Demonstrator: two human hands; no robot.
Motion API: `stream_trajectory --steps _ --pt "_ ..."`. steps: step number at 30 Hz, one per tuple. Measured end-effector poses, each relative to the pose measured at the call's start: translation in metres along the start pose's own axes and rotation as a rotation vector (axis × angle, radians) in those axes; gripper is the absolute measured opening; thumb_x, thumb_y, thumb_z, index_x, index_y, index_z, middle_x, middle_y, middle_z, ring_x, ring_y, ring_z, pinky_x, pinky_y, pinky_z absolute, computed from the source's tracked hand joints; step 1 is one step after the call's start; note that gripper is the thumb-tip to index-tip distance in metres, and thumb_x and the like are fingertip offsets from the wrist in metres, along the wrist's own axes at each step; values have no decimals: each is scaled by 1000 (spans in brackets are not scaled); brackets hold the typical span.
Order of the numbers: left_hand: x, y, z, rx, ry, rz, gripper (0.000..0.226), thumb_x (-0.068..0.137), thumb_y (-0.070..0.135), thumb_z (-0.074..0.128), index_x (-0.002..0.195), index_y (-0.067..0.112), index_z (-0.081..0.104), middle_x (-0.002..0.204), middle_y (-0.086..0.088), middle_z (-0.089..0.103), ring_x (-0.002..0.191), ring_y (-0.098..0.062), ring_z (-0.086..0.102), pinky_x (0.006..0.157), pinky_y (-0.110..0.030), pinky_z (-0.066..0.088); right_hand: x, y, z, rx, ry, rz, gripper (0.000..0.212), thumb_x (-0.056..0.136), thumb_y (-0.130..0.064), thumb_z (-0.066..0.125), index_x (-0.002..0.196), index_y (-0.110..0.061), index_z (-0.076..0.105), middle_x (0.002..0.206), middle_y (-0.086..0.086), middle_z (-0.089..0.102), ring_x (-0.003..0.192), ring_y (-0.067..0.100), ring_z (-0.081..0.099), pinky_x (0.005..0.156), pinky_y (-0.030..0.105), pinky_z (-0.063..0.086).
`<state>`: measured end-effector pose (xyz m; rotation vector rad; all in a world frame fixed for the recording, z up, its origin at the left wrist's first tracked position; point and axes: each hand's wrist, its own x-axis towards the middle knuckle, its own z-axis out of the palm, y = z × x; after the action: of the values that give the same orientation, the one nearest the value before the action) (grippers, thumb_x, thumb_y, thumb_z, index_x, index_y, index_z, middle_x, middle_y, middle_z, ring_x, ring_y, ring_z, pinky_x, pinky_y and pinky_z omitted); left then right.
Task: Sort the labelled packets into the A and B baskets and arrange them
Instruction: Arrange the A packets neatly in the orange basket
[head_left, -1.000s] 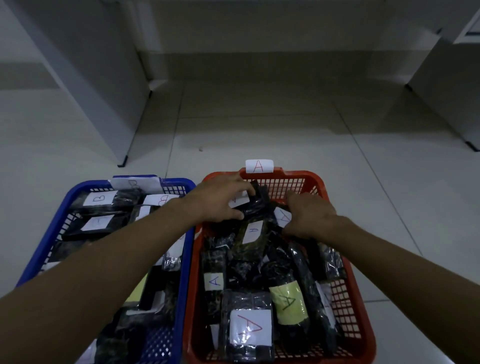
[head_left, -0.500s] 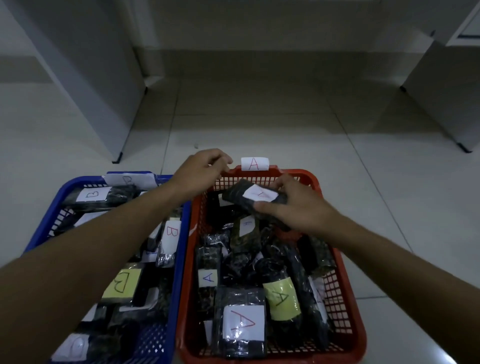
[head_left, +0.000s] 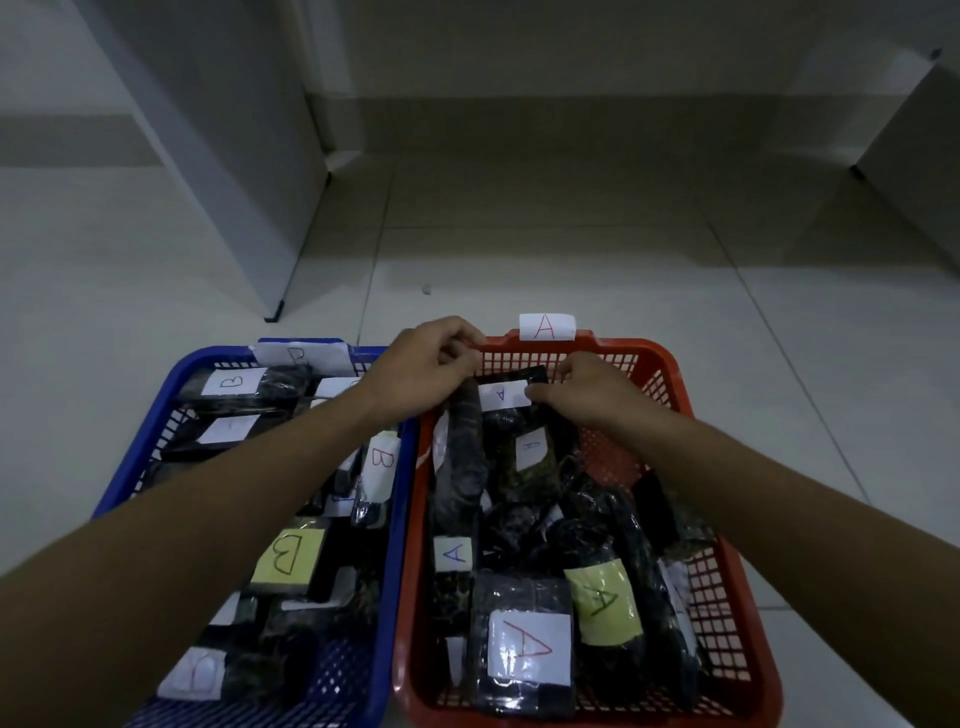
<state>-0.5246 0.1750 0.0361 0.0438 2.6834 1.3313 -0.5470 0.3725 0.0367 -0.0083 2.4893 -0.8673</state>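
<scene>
Blue B basket (head_left: 156, 447) sits left of both hands on the floor, full of B-labelled packets; nothing to fix there right now, judging by the labels that read.

Left hand (head_left: 423, 366) is at the far left corner of the red A basket (head_left: 670, 374), fingers curled at the rim w/ fingertips tucked under. Can't tell if it grips the rim itself or the top of the long dark packet (head_left: 460, 457) that runs from under it back toward the person. Best use, imo: steady the basket so it doesn't slide.

Right hand (head_left: 587, 392) is just right of it, fingers bent, pinching the right end of the A packet (head_left: 506, 395), which lies flat along the far wall inside the red basket, label up.

Step in hand looks like the arranging bit. To do it well: lay the packet square to the back wall, keep the A label facing up and readable, press it down so it doesn't ride on the packet w/ the small label just nearer than the right hand. Then release w/o dragging it.
</scene>
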Motion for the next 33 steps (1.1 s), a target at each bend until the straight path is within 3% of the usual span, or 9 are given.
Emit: stream_trajectory --steps 3,6,10,15,18,21,24,28,33 --pt "2 -1 -5 -60 2 -29 18 93 15 58 108 23 63 107 4 67 102 -8 62 86 -27 53 14 1 11 -45 -29 27 24 88 -41 69 94 -19 64 93 0 67 88 19 65 69 28 48" --pt "-1 -4 -7 56 -94 -57 23 88 9 66 106 24 64 101 4 69 97 -7 64 84 -22 52 18 4 19 -43 -26 43 31 82 -38 77 101 -17 66 97 1 69 89 19 66 70 29 51" --pt "-4 0 -2 266 -141 -24 28 83 23 75 110 23 66 93 8 71 86 -2 64 76 -18 50 10 8 9 121 -84 43 10 87 -22 73 90 -15 66 97 5 71 87 17 67 68 26 50" --pt "-1 8 -1 382 -179 -100 40 82 39 74 116 22 64 101 5 71 93 -10 65 85 -28 51 1 2 5 205 -152 88 14 90 -20 70 91 -19 56 93 -1 64 73 7 56 55 21 38" --pt "-1 10 0 479 -150 -166 44 78 51 73 111 23 65 106 4 67 98 -15 63 87 -34 53 0 5 8 313 -106 63 18 90 -15 71 85 -18 54 85 -2 62 72 8 59 53 19 43" --pt "-1 15 1 544 -130 -199 48 76 62 69 103 24 66 101 6 65 89 -12 60 77 -29 51 -1 13 14 453 27 -16 27 88 -13 72 105 -14 52 105 6 64 88 17 66 66 25 54" --pt "-1 21 2 576 -198 -192 51 77 66 65 106 24 66 105 5 66 93 -13 60 80 -31 51 -4 19 -7 585 206 -130 30 87 -4 70 108 -14 52 114 8 61 93 19 66 62 24 56" --pt "-1 30 3 446 -307 -256 49 80 54 71 117 24 61 115 9 54 110 -15 53 88 -29 45 -14 27 -60 146 426 -235 23 90 -12 66 109 -22 61 105 -5 66 90 14 63 71 26 50" --pt "8 38 10 78 -350 -293 22 80 29 77 97 20 66 98 12 58 100 -12 54 71 -23 41 -3 38 -55 -245 229 -157 25 94 -13 58 118 -20 64 120 3 65 105 21 61 85 31 50"
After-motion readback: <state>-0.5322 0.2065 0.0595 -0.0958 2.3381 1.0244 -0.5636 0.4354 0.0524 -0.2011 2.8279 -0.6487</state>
